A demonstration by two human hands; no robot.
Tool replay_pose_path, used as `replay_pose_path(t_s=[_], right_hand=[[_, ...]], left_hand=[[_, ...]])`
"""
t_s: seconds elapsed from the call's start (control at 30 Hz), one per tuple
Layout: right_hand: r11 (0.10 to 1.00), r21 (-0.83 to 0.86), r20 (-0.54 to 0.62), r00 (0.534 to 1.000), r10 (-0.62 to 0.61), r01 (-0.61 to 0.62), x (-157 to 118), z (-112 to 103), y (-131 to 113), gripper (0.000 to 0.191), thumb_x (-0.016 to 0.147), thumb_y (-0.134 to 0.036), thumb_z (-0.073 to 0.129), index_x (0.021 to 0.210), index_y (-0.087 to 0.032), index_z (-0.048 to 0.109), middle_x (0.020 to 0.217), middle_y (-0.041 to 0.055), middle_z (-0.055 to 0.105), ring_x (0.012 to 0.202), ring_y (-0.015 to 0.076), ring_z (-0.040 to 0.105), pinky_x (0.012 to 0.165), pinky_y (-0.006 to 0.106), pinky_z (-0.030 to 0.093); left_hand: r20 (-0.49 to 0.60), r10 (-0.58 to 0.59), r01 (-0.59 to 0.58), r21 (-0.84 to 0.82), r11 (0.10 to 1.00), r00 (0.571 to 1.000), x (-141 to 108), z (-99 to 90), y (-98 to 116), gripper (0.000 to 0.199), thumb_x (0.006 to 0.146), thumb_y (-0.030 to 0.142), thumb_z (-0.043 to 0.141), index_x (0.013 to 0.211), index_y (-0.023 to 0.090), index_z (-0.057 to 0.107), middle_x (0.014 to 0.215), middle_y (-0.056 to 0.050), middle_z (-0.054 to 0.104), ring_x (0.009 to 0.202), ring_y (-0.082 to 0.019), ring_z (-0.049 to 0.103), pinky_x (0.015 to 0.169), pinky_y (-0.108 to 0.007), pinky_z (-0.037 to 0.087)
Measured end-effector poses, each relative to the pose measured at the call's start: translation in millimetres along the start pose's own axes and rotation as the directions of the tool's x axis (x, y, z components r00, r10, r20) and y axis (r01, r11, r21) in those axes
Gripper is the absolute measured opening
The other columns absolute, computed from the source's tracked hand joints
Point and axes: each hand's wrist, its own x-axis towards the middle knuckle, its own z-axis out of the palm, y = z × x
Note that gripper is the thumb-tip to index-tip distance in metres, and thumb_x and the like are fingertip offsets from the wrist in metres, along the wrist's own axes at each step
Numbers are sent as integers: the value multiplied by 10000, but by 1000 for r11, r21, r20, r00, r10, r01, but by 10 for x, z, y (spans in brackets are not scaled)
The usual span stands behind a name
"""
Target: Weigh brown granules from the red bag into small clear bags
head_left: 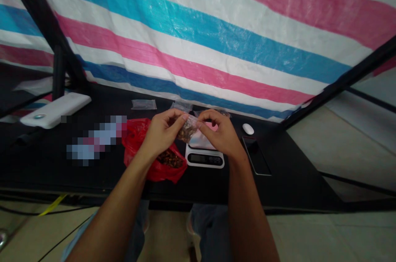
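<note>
Between my two hands hangs a small clear plastic bag [186, 132] with brownish bits inside. My left hand [163, 130] pinches its upper left corner, and my right hand [218, 132] pinches the upper right edge. Just below it stands a white digital scale [205, 159] with a dark display; the bag and my right hand cover part of its top. Under my left wrist lies an open red plastic bag [134, 130] holding a heap of small brown pieces [170, 159], partly hidden by my forearm.
Behind my hands lie a flat clear bag [144, 104] and other clear bags [182, 106]. To the right are a white mouse [248, 128] and a phone [256, 155]. A white box-like device [57, 109] sits at left. Striped sheeting [198, 47] hangs behind the black table [108, 175].
</note>
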Motion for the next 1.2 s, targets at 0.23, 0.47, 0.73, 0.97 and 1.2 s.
replay_pose_path(t_s=[0.23,0.47,0.73,0.97,1.2], right_hand=[[995,76,-8,998,-64,65,-6,18,4,119,932,-260,680,819,-222,681,901,32,710,868,188,642,823,331,510],[994,75,-30,997,-72,74,-6,104,14,139,934,-271,645,805,-221,655,868,31,674,842,187,629,795,334,513],[993,117,-33,999,13,-9,-6,7,94,230,927,-424,731,816,-224,720,878,32,736,831,192,649,787,336,522],[987,161,-16,1000,23,-21,6,-85,57,261,901,-448,755,781,-217,731,849,27,745,764,176,639,738,321,517],[981,5,-462,870,173,-193,-113,-587,308,271,910,-472,725,905,-202,756,845,55,751,781,219,672,733,349,534]], left_hand=[[52,-18,20,-38,999,998,-18,49,17,377,809,520,794,894,154,759,787,-52,770,699,-186,697,634,-280,578],[35,18,-20,53,998,999,-32,72,14,335,829,492,775,860,159,753,770,-44,760,687,-175,691,615,-258,556],[-31,69,-64,129,990,997,4,-31,73,258,808,446,806,826,190,830,835,-47,822,785,-217,734,740,-320,594],[20,37,-40,188,981,999,46,-114,125,324,811,512,791,861,196,841,882,-60,836,838,-248,744,814,-362,591],[-138,-87,163,873,460,987,-11,-956,329,749,891,673,638,1341,76,686,1377,-272,693,1294,-513,633,1090,-629,485]])
